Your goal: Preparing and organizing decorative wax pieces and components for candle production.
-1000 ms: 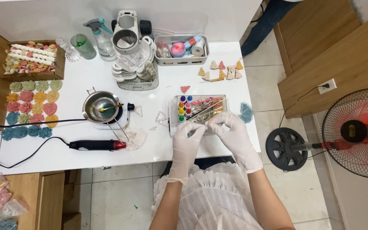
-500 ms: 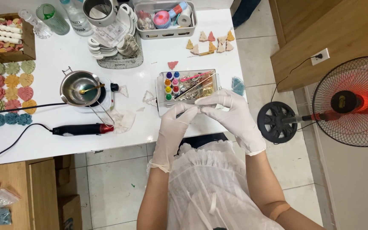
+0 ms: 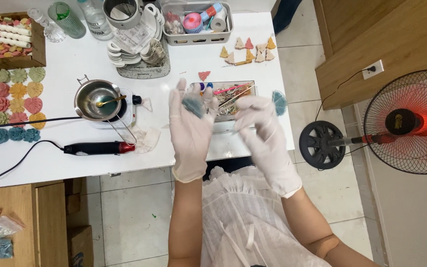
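Head view: your gloved left hand (image 3: pixel 190 129) is raised with fingers spread, a small blue-grey moulded piece (image 3: pixel 193 105) resting in its palm above the bench's (image 3: pixel 50 168) front edge. Your gloved right hand (image 3: pixel 265 136) hovers beside it, fingers loosely curled, holding nothing visible. The paint tray (image 3: pixel 233 96) lies just behind. Inspection appears under way; any next grasp calls for a gentle pinch.

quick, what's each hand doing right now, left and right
Left hand: raised, fingers spread open, a small blue-grey piece resting in the palm.
Right hand: blurred, fingers loosely curled; whether it holds anything cannot be told.
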